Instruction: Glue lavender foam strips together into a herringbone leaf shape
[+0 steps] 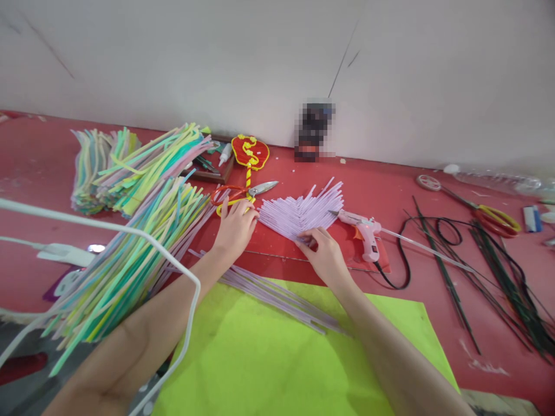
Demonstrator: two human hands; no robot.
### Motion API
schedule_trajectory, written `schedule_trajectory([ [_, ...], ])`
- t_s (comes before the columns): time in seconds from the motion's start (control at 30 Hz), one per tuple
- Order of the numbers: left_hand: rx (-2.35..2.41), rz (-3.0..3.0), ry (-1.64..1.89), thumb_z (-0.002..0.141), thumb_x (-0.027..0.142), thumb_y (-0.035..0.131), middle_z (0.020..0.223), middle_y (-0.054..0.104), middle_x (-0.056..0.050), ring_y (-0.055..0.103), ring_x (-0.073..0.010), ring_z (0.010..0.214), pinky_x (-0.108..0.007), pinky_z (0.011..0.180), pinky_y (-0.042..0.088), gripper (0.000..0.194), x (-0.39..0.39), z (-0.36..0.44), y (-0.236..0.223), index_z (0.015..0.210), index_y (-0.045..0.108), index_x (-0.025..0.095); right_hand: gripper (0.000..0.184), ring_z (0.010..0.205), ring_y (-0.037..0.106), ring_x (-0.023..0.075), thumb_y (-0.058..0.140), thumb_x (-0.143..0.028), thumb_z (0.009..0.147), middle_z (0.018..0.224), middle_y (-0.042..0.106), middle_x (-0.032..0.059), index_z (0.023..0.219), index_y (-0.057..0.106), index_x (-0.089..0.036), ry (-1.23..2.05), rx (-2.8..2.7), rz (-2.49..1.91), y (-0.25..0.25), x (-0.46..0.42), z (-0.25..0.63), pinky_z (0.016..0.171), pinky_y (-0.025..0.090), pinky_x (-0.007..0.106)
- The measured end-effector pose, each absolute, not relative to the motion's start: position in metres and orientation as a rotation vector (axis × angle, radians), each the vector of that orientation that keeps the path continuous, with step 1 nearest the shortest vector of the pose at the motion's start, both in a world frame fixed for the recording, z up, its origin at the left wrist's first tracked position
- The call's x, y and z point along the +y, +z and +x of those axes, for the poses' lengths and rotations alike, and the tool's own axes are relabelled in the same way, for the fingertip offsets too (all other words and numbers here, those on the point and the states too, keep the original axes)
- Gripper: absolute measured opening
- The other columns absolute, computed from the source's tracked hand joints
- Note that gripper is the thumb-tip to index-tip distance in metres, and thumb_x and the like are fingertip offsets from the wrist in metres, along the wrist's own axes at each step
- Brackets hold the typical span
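A V-patterned piece of lilac pipe cleaners (pixel 299 211), laid side by side in two slanting rows, lies on the red table. My left hand (pixel 236 228) is at its left edge, thumb and forefinger pinched on the strand ends there and another finger raised. At the lower point of the V, my right hand (pixel 325 254) pinches the piece between thumb and fingers. Scissors (pixel 262 188) with red-orange handles lie just beyond my left hand. To the right of the piece rests a pink glue gun (pixel 368 234), its nozzle near the piece's edge.
Pastel pipe cleaner bundles (pixel 143 260) fill the left side, crossed by a white cable (pixel 165 245). Loose lilac pipe cleaners (pixel 281 300) lie on a lime-green sheet (pixel 260 358). A red-and-yellow ornament (pixel 250 153) stands behind. Dark green stems (pixel 451 289) and yellow-red-handled scissors (pixel 496 219) lie right.
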State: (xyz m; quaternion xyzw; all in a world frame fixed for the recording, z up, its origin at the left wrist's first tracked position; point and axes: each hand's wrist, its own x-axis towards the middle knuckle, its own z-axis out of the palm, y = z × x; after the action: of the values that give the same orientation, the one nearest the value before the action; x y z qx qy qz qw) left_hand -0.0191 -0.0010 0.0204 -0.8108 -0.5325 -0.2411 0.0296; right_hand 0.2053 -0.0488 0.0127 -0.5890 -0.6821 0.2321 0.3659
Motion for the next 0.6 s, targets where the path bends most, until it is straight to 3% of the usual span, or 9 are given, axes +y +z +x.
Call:
schedule_trajectory([
  [0.6, -1.663, -2.499, -0.773, 0.087, 0.014, 0.052, 0.11, 0.06, -0.007, 0.055, -0.0244, 0.112, -0.053, 0.114, 0.017, 0.019, -0.0011, -0.0176, 0.0228, 0.099, 0.066, 0.02, 0.012, 0.069, 0.057, 0.0158, 0.058, -0.032, 0.082, 0.083, 0.059, 0.0038, 0.082, 0.061, -0.021, 0.601, -1.76, -1.516, 0.0102, -0.0478, 0.2068, 0.069, 0.05, 0.032],
])
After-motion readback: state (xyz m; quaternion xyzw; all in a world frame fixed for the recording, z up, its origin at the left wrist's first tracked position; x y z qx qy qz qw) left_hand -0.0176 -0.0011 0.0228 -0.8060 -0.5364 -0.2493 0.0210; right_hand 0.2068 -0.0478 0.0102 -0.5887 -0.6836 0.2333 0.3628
